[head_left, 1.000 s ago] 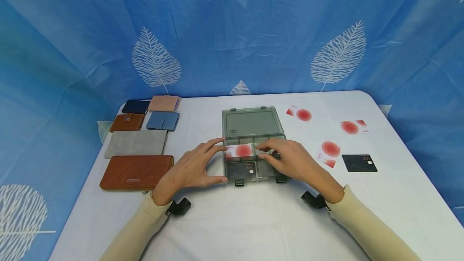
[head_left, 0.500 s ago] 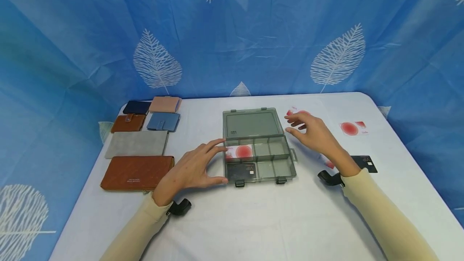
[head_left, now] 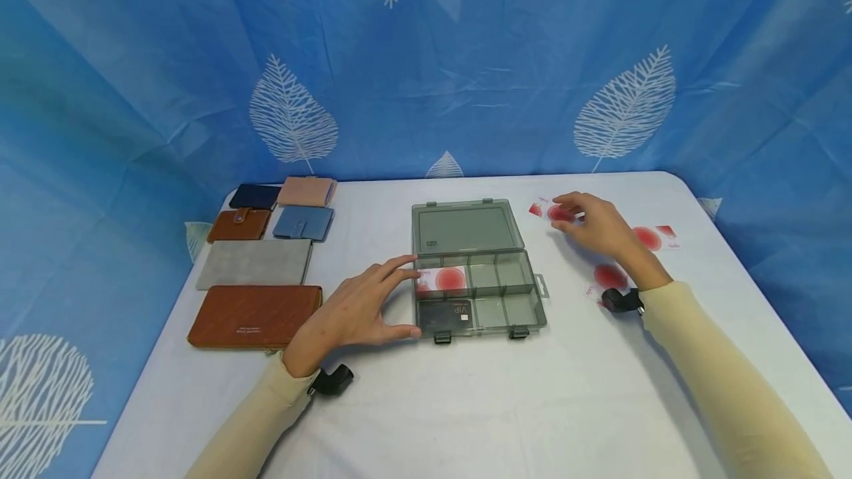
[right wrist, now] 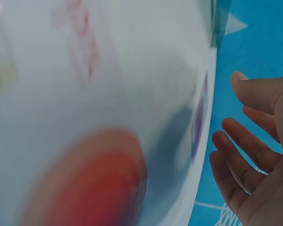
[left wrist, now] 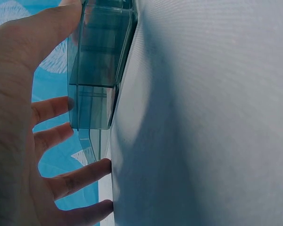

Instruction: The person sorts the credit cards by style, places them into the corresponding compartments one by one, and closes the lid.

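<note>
A grey see-through box (head_left: 466, 229) lies open mid-table, its lid flat behind it. One compartment holds a red-and-white card (head_left: 442, 279) and the one in front of it a black card (head_left: 446, 311). My left hand (head_left: 399, 300) touches the box's left end with straight fingers, index on the rim and thumb at the front corner; in the left wrist view the left hand (left wrist: 19, 117) lies spread beside the box (left wrist: 99, 70). My right hand (head_left: 566, 214) reaches, fingers relaxed, over a red-and-white card (head_left: 547, 211) right of the lid and holds nothing. The right wrist view shows the right hand (right wrist: 254, 141) loosely open.
Several wallets lie at the left: navy (head_left: 251, 196), pink (head_left: 306, 191), small brown (head_left: 237, 225), blue (head_left: 302, 222), long grey (head_left: 255, 263), long brown (head_left: 255, 315). Two more red-and-white cards (head_left: 655, 237) (head_left: 607, 278) lie near my right forearm. A blue leaf-print cloth hangs behind.
My right hand left the box's right compartments and moved back and right to the far card. The left hand stayed at the box's left end.
</note>
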Tool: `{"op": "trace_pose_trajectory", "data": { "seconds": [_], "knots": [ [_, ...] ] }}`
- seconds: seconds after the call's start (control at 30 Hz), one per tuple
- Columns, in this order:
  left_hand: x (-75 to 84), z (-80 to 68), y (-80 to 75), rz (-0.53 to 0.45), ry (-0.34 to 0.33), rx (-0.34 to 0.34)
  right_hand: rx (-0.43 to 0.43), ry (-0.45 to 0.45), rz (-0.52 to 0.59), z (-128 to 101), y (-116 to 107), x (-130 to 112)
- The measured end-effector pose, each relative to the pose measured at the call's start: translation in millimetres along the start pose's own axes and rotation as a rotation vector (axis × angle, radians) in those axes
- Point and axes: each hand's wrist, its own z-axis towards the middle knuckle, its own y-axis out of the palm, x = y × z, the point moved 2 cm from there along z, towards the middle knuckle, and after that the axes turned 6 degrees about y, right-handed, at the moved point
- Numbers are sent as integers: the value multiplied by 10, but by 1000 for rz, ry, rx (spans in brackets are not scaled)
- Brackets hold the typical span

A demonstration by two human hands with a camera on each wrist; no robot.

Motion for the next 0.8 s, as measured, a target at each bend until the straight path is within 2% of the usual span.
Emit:
{"op": "trace_pose_trajectory", "data": {
  "seconds": [0.37,0.63,0.8],
  "knots": [
    [11,11,-27,1,0,-10,-98,98,-105,164,-20,192],
    [1,12,-26,-5,-7,-8,-116,178,-109,199,-25,250],
    [-7,8,-17,-6,-18,-16,-161,191,-126,208,-53,245]
  ]
}}
